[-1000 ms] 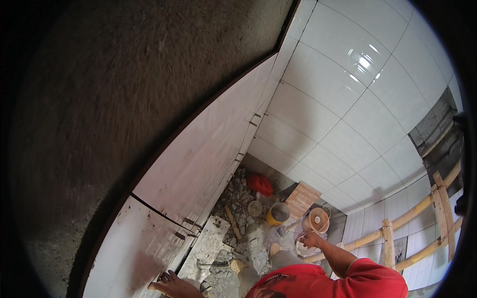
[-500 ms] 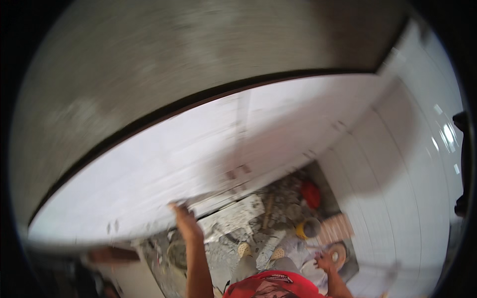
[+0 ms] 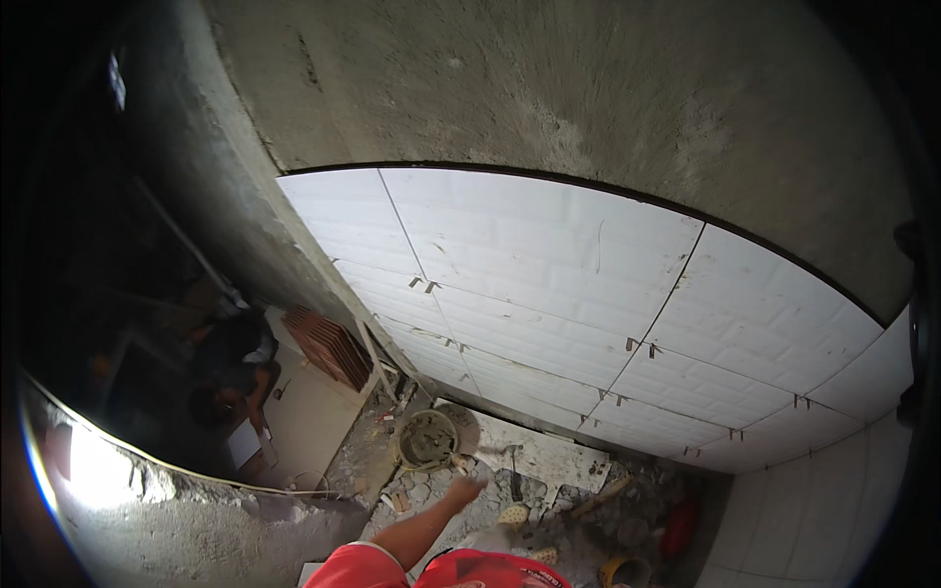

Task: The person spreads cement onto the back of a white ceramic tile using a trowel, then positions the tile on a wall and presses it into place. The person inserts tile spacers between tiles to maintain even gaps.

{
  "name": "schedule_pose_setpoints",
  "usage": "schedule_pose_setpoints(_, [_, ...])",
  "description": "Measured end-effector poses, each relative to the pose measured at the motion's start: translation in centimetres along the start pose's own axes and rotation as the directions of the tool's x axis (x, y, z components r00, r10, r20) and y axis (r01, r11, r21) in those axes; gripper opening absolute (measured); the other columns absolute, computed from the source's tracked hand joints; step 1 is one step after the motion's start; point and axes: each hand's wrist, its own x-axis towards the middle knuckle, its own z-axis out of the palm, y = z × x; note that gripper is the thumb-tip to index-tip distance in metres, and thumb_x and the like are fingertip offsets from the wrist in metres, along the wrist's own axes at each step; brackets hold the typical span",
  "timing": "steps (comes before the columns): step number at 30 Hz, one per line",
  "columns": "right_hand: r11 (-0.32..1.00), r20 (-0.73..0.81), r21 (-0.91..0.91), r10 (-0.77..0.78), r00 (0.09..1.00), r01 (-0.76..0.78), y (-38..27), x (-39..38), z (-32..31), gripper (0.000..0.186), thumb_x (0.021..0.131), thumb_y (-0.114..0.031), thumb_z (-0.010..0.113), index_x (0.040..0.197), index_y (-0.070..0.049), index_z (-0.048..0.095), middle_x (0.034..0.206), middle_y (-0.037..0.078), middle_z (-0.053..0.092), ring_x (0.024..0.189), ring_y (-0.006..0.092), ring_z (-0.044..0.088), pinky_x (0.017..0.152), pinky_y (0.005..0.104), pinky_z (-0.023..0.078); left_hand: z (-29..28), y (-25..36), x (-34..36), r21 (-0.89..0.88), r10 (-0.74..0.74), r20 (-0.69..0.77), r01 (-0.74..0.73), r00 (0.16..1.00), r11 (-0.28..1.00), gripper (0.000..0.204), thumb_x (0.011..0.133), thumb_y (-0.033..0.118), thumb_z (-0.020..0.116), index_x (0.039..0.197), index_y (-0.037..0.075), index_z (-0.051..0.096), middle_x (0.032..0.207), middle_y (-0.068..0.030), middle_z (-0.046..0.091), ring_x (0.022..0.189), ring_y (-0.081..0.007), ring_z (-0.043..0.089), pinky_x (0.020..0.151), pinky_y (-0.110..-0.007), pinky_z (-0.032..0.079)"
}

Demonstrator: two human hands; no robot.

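My left hand (image 3: 467,492) reaches out over the rubble-strewn floor, below a round bucket (image 3: 428,439) of grey mortar. Its fingers are too small and blurred to make out, and I see no tool in it. A pale, short object (image 3: 458,460) juts at the bucket's rim, apart from the hand. Beside the bucket lies a mortar-splashed white board (image 3: 573,463), with a dark-handled hammer-like tool (image 3: 515,472) against its near edge. My right hand is out of view.
White wall tiles (image 3: 539,235) with small spacers in the joints rise ahead, under rough cement (image 3: 588,98). At right are a red object (image 3: 678,526) and a yellow bucket (image 3: 624,570). Left, past a broken wall edge (image 3: 265,505), a person (image 3: 230,358) crouches near stacked brown tiles (image 3: 328,348).
My view has swung left, bringing the mortar bucket, the doorway side and the crouching person into sight. My left hand has come down from beside the tiled wall; my right hand has left the view.
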Motion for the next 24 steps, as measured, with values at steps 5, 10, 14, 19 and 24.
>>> schedule_pose_setpoints(5, [0.998, -0.058, -0.022, -0.065, 0.996, 0.064, -1.4, -0.6, -2.3, 0.032, 0.097, -0.031, 0.057, 0.117, -0.007, 0.063, 0.099, 0.012, 0.067, 0.076, 0.0253, 0.067, 0.062, 0.0369, 0.058, 6.1, -9.3, -13.0, -0.199, -0.769, 0.025, 0.757, 0.639, 0.623, 0.063, 0.083, 0.049, 0.074, 0.112, -0.006, 0.071, 0.103, -0.0209, 0.075, 0.092, -0.0315, 0.076, 0.076, -0.044, 0.058])
schedule_pose_setpoints(10, [0.974, -0.018, -0.224, 0.024, 1.0, -0.027, 2.3, 0.9, -5.6, 0.033, 0.096, -0.033, 0.058, 0.109, -0.004, 0.067, 0.099, 0.011, 0.065, 0.069, 0.0198, 0.06, 0.057, 0.0349, 0.051, 6.8, -10.4, -17.3, -0.319, -0.81, 0.13, 0.798, 0.572, 0.512, 0.049, 0.088, 0.044, 0.074, 0.113, 0.002, 0.073, 0.103, -0.0138, 0.076, 0.093, -0.0251, 0.075, 0.084, -0.039, 0.058])
schedule_pose_setpoints(14, [0.969, -0.016, -0.242, -0.045, 0.999, 0.04, 9.2, 4.6, -7.7, 0.032, 0.098, -0.029, 0.053, 0.106, -0.003, 0.068, 0.092, 0.009, 0.065, 0.073, 0.0212, 0.06, 0.063, 0.0393, 0.051, 5.8, -7.4, -15.4, -0.019, -0.493, 0.134, 0.5, 0.86, 0.866, 0.05, 0.093, 0.036, 0.071, 0.125, -0.002, 0.066, 0.112, -0.0146, 0.074, 0.098, -0.0248, 0.074, 0.081, -0.038, 0.058])
schedule_pose_setpoints(19, [0.854, 0.059, -0.489, -0.168, 0.984, 0.175, 12.4, 6.5, -6.5, 0.028, 0.099, -0.024, 0.051, 0.101, -0.001, 0.068, 0.085, 0.007, 0.066, 0.077, 0.0209, 0.06, 0.068, 0.041, 0.051, 4.3, -0.9, -13.3, -0.762, -0.514, 0.086, 0.389, 0.854, 0.518, 0.056, 0.097, 0.033, 0.068, 0.136, -0.006, 0.058, 0.12, -0.0181, 0.07, 0.104, -0.0283, 0.071, 0.079, -0.041, 0.058])
schedule_pose_setpoints(24, [0.998, -0.015, -0.053, -0.041, 0.999, 0.04, 6.5, 2.5, -4.0, 0.035, 0.096, -0.015, 0.062, 0.126, 0.003, 0.06, 0.098, 0.013, 0.068, 0.068, 0.0234, 0.071, 0.053, 0.0364, 0.06, 4.7, -2.4, -13.0, -0.683, -0.507, 0.162, 0.467, 0.847, 0.561, 0.058, 0.098, 0.034, 0.066, 0.142, -0.003, 0.056, 0.125, -0.0182, 0.069, 0.106, -0.0278, 0.071, 0.083, -0.041, 0.056])
